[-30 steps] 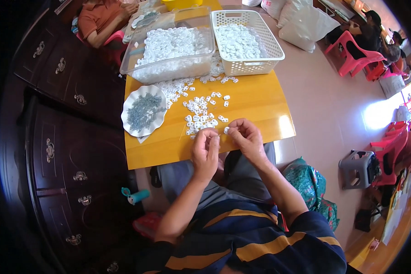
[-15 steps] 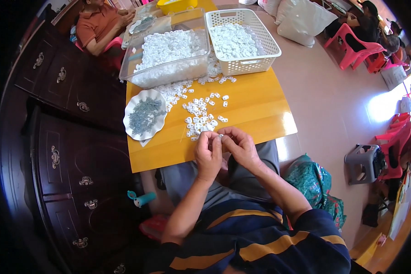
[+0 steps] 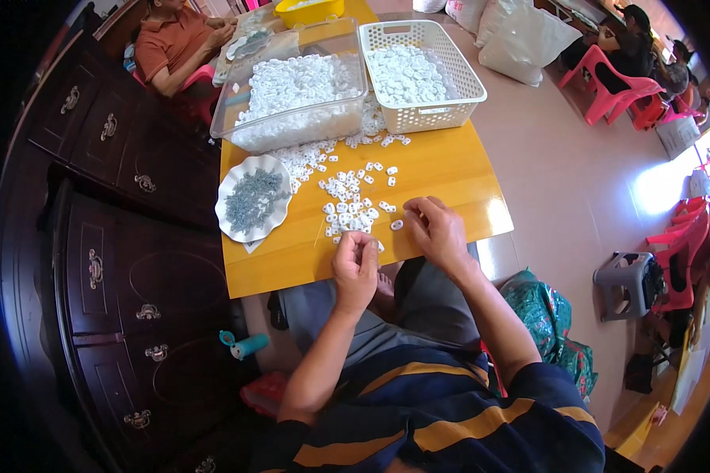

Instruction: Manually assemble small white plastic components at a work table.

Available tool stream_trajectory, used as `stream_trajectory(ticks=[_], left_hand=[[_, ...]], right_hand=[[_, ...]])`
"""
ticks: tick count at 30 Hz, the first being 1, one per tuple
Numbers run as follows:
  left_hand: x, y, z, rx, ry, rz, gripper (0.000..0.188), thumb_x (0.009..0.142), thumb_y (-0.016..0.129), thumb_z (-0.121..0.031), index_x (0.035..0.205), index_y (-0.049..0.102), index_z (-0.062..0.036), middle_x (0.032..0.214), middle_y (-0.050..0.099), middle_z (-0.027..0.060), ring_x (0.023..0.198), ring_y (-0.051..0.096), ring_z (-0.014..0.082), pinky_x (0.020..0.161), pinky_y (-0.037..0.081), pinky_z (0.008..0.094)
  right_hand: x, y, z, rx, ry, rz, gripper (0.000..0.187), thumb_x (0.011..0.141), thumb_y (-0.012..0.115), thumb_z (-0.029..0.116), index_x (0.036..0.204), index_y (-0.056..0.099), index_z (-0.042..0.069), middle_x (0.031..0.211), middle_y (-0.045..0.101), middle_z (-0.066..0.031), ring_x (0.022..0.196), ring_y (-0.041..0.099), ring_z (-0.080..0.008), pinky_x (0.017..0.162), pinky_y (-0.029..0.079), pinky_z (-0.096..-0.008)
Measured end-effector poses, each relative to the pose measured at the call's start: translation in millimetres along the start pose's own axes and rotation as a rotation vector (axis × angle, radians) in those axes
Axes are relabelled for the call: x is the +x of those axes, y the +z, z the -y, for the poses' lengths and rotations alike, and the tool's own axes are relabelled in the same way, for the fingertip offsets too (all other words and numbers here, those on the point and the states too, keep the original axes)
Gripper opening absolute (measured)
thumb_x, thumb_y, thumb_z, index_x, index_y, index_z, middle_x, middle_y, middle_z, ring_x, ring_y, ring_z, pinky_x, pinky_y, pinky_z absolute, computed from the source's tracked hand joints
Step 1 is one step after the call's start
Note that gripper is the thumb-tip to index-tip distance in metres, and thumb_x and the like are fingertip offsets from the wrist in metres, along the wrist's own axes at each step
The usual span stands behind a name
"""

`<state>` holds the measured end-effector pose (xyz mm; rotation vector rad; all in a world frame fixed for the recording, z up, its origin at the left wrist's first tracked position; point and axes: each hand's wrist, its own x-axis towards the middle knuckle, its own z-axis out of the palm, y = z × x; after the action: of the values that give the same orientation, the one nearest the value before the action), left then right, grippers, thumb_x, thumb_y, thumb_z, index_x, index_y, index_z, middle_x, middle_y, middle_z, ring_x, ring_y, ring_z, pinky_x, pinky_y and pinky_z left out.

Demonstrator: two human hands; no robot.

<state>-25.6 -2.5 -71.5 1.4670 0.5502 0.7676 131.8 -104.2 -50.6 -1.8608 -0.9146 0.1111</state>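
My left hand (image 3: 356,266) is above the table's near edge, its fingers closed in a pinch. A small white plastic piece (image 3: 380,246) shows at the fingertips. To its right, my right hand (image 3: 440,235) hovers with thumb and forefinger apart and nothing visible between them. Just left of those fingertips, a single white two-holed piece (image 3: 396,225) lies on the yellow wooden table (image 3: 442,181). Beyond my left hand several like pieces (image 3: 345,213) are spread in a loose pile. A scalloped white plate (image 3: 227,197) with a heap of small grey-blue parts (image 3: 252,201) stands on the left.
A clear plastic bin (image 3: 292,130) and a cream perforated basket (image 3: 430,117), both filled with white pieces, occupy the table's far part. Another person (image 3: 170,47) sits at the far left. Dark drawers (image 3: 95,268) line the left side. A green bag (image 3: 540,315) rests on the floor at right.
My hands have parted; the right one has moved right and slightly forward, its fingers spreading. A white piece now lies alone on the table beside the right fingertips.
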Motion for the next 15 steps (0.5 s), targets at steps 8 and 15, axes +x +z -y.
stream_trajectory(ticks=[8, 15], left_hand=[[-6, 1, 0, 0.040, 0.034, 0.048, 0.004, 0.103, 0.059, -0.005, 0.100, 0.056, -0.0039, 0.084, 0.059, -0.0004, 0.066, 0.054, 0.0049, 0.060, 0.048, 0.0207], [-8, 2, -18, -0.042, -0.043, 0.030, 0.003, 0.101, 0.061, -0.004, 0.101, 0.058, -0.0037, 0.084, 0.060, -0.0007, 0.068, 0.055, 0.0037, 0.060, 0.047, 0.0202]], right_hand=[[4, 4, -10, -0.266, -0.111, -0.005, 0.012, 0.092, 0.069, 0.014, 0.102, 0.073, 0.008, 0.099, 0.069, -0.0127, 0.083, 0.069, -0.0369, 0.072, 0.057, -0.0449], [-31, -10, 9, 0.212, 0.166, -0.036, 0.010, 0.094, 0.069, 0.008, 0.103, 0.069, 0.003, 0.090, 0.067, -0.0067, 0.072, 0.065, -0.0142, 0.063, 0.052, -0.0286]])
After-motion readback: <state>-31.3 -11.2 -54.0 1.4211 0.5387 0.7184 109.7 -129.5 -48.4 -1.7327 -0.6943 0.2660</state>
